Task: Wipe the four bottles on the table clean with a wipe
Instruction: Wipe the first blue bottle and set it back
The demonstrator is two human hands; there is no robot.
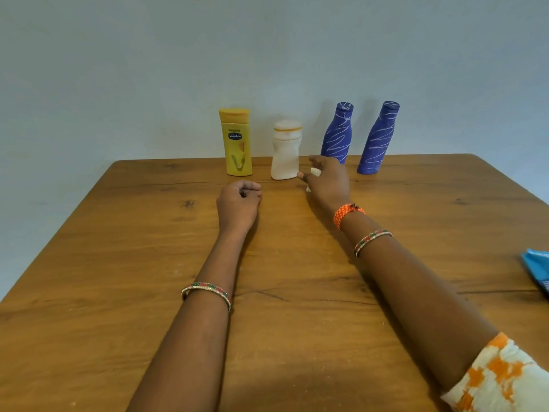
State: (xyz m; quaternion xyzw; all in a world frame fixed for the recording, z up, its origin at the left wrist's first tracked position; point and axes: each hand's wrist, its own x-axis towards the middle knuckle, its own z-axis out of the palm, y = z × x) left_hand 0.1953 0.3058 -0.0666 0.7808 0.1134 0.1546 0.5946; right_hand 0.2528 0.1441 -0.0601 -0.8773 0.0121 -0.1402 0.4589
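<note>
A plain pale blue-grey wall backs a brown wood-grain table with visible knots and dark grain lines. Four bottles stand upright in a row near the table's far edge. Taking the white squat plastic bottle with a waisted body and ribbed cap as reference: just to its left stands the yellow flat-sided plastic lotion bottle with a flip cap and a blue oval label; to its right stands the first blue bottle with white scribbled lines and a narrow neck, and farther right the second blue bottle of the same pattern. All caps are on; contents cannot be seen. The right hand reaches just right of the white bottle's base, fingers curled round a small white wipe, mostly hidden by the hand. The left hand rests on the table in front of the white bottle, fingers curled into a loose fist, holding nothing visible. A glossy blue packet lies far right of the white bottle, at the table's right edge, partly out of view.
</note>
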